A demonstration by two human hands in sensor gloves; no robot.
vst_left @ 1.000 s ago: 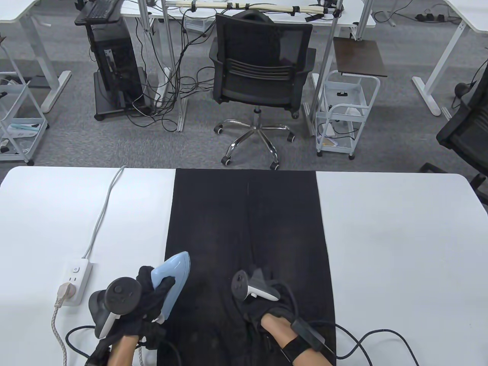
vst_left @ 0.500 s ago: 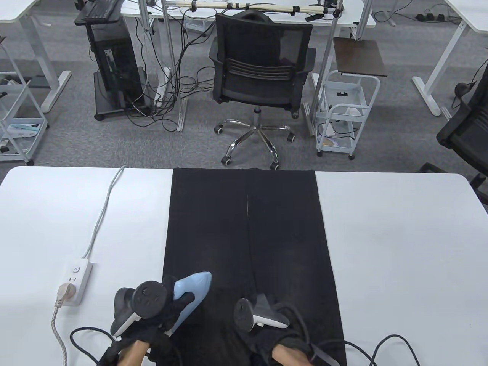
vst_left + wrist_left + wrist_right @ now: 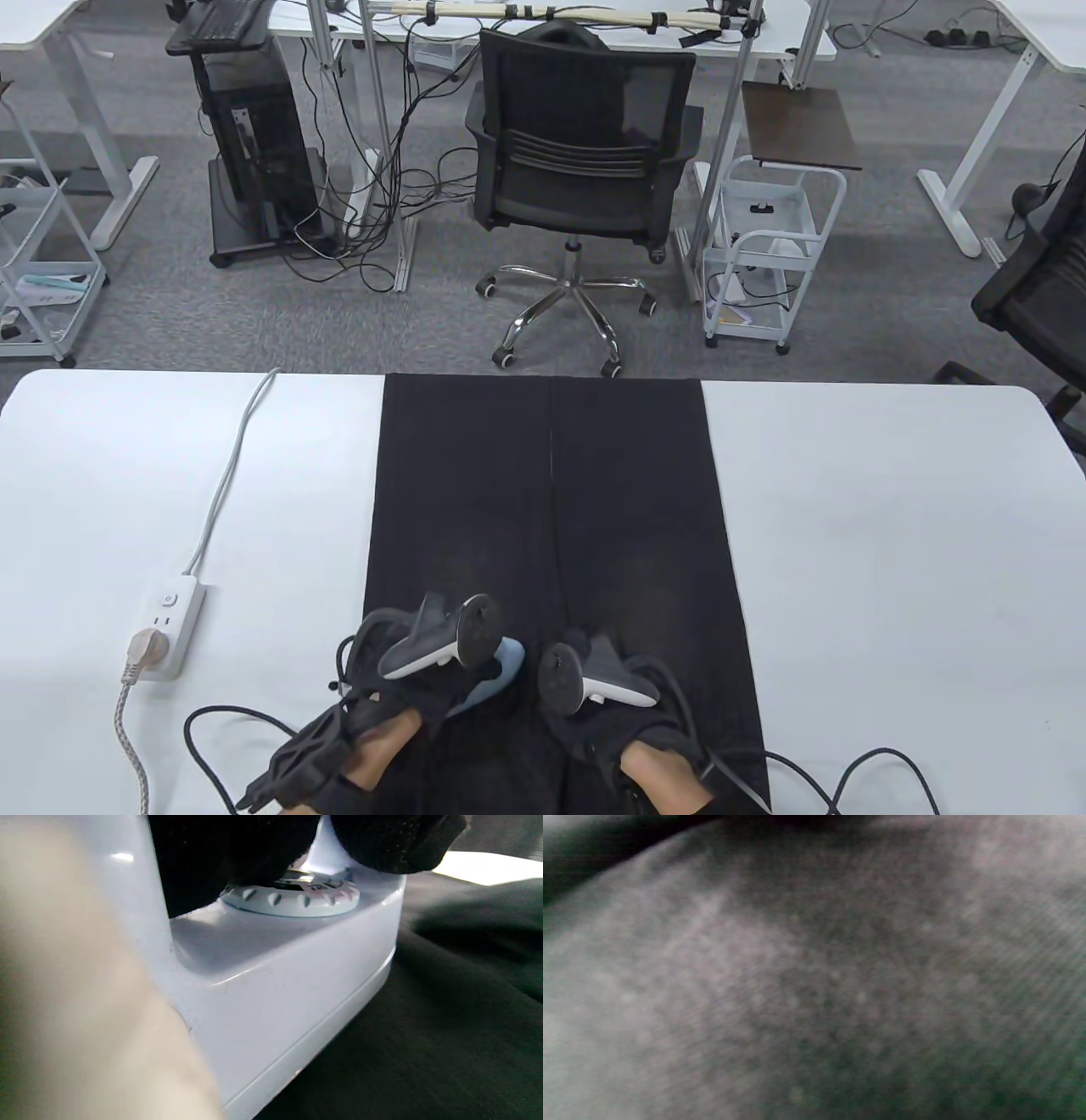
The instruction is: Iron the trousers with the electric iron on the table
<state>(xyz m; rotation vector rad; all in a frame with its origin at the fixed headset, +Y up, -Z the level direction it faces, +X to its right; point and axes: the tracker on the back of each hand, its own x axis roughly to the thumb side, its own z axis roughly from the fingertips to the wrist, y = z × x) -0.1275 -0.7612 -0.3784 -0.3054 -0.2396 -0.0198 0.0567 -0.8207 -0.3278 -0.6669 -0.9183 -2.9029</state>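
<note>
The trousers (image 3: pixel 551 526) lay flat along the middle of the white tabletop (image 3: pixel 891 526), black cloth reaching from the near edge to the far one, with a seam line running down the centre. The electric iron (image 3: pixel 496 675) — pale blue, mostly hidden in the table view — sat on the left leg of the cloth near the person, directly beneath the left hand (image 3: pixel 399 679). In the left wrist view the iron (image 3: pixel 271 984) rested sole-down on the dark fabric, its dial (image 3: pixel 292 893) just below the gloved fingers (image 3: pixel 220 857), which curled round the handle and grasped it.

The right hand (image 3: pixel 611 722) lay on the right trouser leg just beside the iron; its wrist view showed only blurred fabric pressed close to the lens, so I could not tell whether those fingers were flat or curled (most likely they were pinning the cloth).

The step looked like an ironing stroke low on the left leg. To do it well, I judged the sole should stay flat and glide away from the fingers along the leg, while the other hand kept the cloth taut and clear of the hot plate — lingering in one spot risked scorching.

To the left of the left hand, well apart, a power strip (image 3: pixel 165 624) held the plug, and dark cables looped near both wrists.
</note>
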